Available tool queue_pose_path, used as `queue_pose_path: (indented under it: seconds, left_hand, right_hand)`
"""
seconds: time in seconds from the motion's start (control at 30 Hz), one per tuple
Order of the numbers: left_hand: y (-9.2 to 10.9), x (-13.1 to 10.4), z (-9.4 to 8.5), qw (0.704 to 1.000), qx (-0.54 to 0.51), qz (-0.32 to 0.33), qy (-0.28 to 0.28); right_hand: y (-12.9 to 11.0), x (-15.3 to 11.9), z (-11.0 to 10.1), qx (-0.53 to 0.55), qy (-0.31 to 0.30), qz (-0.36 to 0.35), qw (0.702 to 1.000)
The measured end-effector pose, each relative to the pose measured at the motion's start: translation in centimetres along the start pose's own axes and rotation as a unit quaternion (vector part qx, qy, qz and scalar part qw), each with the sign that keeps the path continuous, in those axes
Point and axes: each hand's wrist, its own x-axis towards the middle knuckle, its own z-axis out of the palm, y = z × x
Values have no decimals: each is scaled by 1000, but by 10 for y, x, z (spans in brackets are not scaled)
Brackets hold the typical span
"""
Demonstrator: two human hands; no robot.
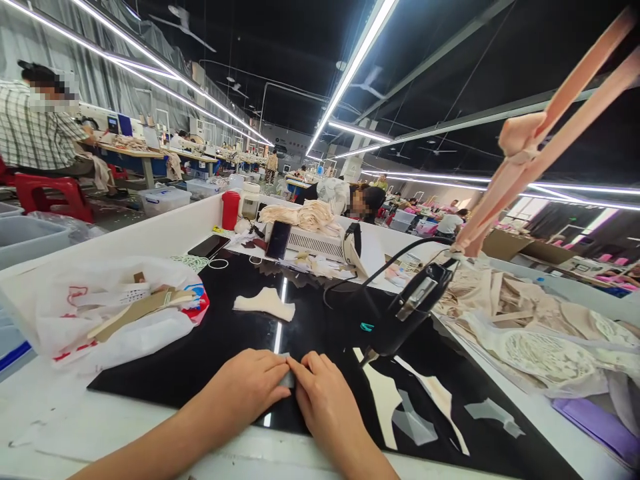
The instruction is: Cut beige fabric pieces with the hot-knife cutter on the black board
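My left hand (250,387) and my right hand (325,397) meet at the front of the glossy black board (320,313). Fingers of both are closed together on a small translucent fabric piece (288,379), mostly hidden beneath them. Beyond my hands lies a cream fabric piece (265,303) with a curved edge. To the right rest two long cream pieces, one wider (383,397) and one narrower (440,393), plus translucent pieces, one partly under the wider strip (416,421) and another farther right (493,413). A black hand tool (410,310) with a pointed metal tip hangs over the board.
Peach elastic straps (540,133) suspend the tool, its cable looping left. A plastic bag (120,313) of scraps sits left; beige garments (540,313) are heaped right. Behind stand a phone (278,239), stacked fabric (303,215) and a red container (231,210). Other people work beyond.
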Motion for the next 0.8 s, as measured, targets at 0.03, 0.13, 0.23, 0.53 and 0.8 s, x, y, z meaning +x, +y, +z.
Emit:
queue_pose_path:
  seconds: [0.03, 0.13, 0.23, 0.53, 0.8]
  left_hand:
    - [0, 0, 0, 1000, -1, -4, -4]
    - [1, 0, -1, 1000, -6, -13, -12]
    - [2, -1, -2, 1000, -8, -13, -9]
    - [-1, -1, 2, 999, -33, -6, 4]
    - [2, 1, -3, 999, -31, -6, 14]
  right_hand:
    - [0, 0, -1, 1, 0, 2, 1000]
    - [-1, 0, -2, 6, -1, 6, 1000]
    - [-1, 0, -3, 7, 0, 7, 1000]
    - [1, -7, -7, -17, 56, -14, 998]
    - [7, -25, -5, -28, 117, -25, 992]
